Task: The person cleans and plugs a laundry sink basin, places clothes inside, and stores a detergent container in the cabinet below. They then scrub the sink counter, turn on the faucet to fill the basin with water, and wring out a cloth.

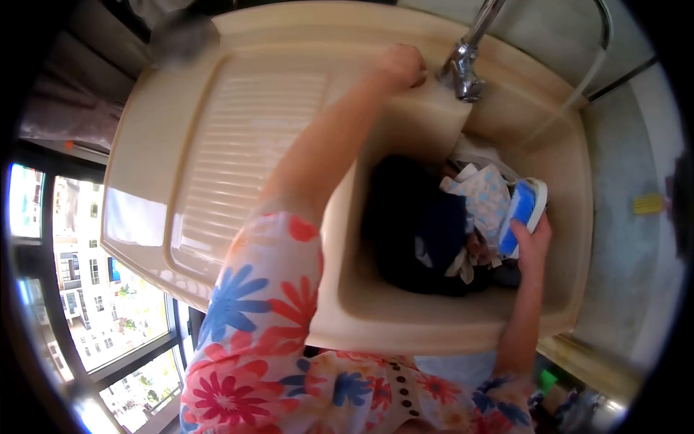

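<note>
My right hand grips a scrubbing brush with a white back and blue bristles, over the basin's right side. Beside the brush lies a pale patterned cloth, part of a heap of laundry in the basin. Dark clothes fill the basin's left part, with a navy piece on top. Stretched across to the back rim, my left hand is closed just left of the chrome faucet. Its fingers are curled, and whatever they may hold is hidden.
The beige sink has a ribbed washboard on its left. A thin pale hose hangs at the right by the wall. Windows stand at the lower left. A yellow label is at far right.
</note>
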### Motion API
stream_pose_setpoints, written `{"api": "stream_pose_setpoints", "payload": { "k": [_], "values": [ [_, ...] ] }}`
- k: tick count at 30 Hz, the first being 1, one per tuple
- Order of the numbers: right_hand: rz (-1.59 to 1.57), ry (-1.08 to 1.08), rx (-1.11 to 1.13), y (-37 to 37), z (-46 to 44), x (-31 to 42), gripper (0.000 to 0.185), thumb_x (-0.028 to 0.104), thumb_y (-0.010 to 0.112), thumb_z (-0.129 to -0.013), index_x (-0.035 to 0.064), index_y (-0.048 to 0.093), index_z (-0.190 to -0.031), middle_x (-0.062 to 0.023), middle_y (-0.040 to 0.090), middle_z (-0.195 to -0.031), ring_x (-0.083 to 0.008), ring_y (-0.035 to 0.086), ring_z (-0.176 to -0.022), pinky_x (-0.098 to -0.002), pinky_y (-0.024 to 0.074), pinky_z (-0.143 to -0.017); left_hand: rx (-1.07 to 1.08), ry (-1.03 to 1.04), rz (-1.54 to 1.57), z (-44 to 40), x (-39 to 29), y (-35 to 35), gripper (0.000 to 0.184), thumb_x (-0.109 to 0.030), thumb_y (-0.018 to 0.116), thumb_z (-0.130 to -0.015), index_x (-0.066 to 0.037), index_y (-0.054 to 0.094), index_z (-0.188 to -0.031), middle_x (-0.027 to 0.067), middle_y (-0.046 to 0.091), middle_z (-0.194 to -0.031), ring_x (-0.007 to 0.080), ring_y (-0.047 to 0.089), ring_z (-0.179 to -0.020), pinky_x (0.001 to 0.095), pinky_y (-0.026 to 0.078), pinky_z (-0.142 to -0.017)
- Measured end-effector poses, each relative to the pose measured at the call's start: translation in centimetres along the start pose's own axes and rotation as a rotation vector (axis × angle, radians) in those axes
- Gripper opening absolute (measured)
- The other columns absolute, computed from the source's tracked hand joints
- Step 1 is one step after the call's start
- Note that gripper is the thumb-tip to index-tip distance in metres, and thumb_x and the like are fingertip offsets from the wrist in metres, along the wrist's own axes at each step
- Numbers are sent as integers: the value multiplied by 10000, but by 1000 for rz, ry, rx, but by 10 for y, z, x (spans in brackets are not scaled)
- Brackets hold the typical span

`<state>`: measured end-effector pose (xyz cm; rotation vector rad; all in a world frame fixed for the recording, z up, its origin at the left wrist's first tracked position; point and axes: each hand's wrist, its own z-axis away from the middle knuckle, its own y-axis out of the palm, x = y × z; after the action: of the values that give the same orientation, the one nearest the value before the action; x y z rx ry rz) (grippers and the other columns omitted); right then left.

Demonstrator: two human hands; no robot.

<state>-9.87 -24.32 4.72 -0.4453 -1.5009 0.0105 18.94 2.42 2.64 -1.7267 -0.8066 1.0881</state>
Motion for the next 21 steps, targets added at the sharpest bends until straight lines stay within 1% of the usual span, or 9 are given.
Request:
{"api": "stream_pose_setpoints", "payload": {
  "k": [1, 5, 8, 11, 14, 17, 18, 20, 21],
  "values": [
    [-1, -2, -3, -1, -2, 0, 448, 54, 627, -708, -25, 490, -1127, -52, 574, -965, -120, 532, -856, -253, 421, -791, 37, 14, -95, -3, -8, 4, 156, -242, 608, -737, -146, 694, -824, 90, 650, -819, 257, 605, -822, 347, 474, -769],
    [-28, -4, -10, 0, 1, 1, 439, 54, 629, -714, -26, 492, -1124, -50, 578, -958, -117, 530, -856, -253, 420, -791, 129, 20, -4, 1, -4, 4, 180, -227, 603, -736, -113, 685, -848, 95, 649, -866, 267, 602, -855, 338, 468, -783],
    [-3, -22, 20, 2, 1, 4, 439, 52, 630, -719, -27, 491, -1128, -49, 579, -961, -117, 529, -858, -254, 420, -794, 191, 44, 191, 15, -2, -14, 205, -255, 588, -742, -120, 682, -865, 102, 649, -881, 268, 600, -870, 338, 467, -789],
    [15, -27, 35, 5, 0, 2, 446, 50, 631, -720, -27, 489, -1135, -50, 578, -968, -119, 530, -864, -255, 420, -799, 222, 44, 187, 18, -2, -20, 230, -264, 566, -732, -128, 683, -875, 111, 647, -897, 268, 599, -880, 344, 465, -799],
    [8, -8, 30, 6, 0, -2, 452, 49, 631, -720, -27, 485, -1141, -52, 577, -978, -120, 531, -870, -257, 419, -804, 217, -76, 14, 27, -9, -25, 255, -265, 551, -720, -114, 683, -876, 123, 644, -909, 267, 597, -894, 354, 462, -806],
    [16, 4, 26, 2, -2, -4, 480, 61, 621, -708, -20, 480, -1160, -66, 571, -1007, -145, 537, -899, -272, 418, -822, 251, 82, 89, 47, -11, -68, 255, -270, 554, -714, -112, 687, -864, 120, 647, -890, 265, 605, -873, 354, 471, -787],
    [20, 9, 23, 0, -1, -6, 494, 67, 617, -702, -17, 478, -1168, -73, 569, -1019, -158, 541, -913, -280, 417, -830, 243, 50, 59, 44, -8, -61, 250, -271, 557, -711, -116, 688, -856, 114, 649, -881, 264, 608, -860, 355, 473, -780],
    [-17, 0, 5, -1, 0, -3, 462, 54, 625, -714, -21, 483, -1147, -58, 573, -994, -133, 536, -885, -264, 418, -813, 228, -10, -3, 29, 0, -43, 239, -271, 562, -704, -124, 691, -842, 103, 653, -863, 261, 615, -834, 356, 479, -765],
    [-36, -5, -7, -1, 0, 0, 446, 47, 629, -720, -23, 485, -1137, -51, 575, -982, -121, 533, -871, -256, 418, -804, 193, -54, 35, 24, -1, -41, 232, -268, 563, -706, -124, 691, -835, 101, 653, -854, 263, 616, -820, 357, 481, -760]
  ]
}}
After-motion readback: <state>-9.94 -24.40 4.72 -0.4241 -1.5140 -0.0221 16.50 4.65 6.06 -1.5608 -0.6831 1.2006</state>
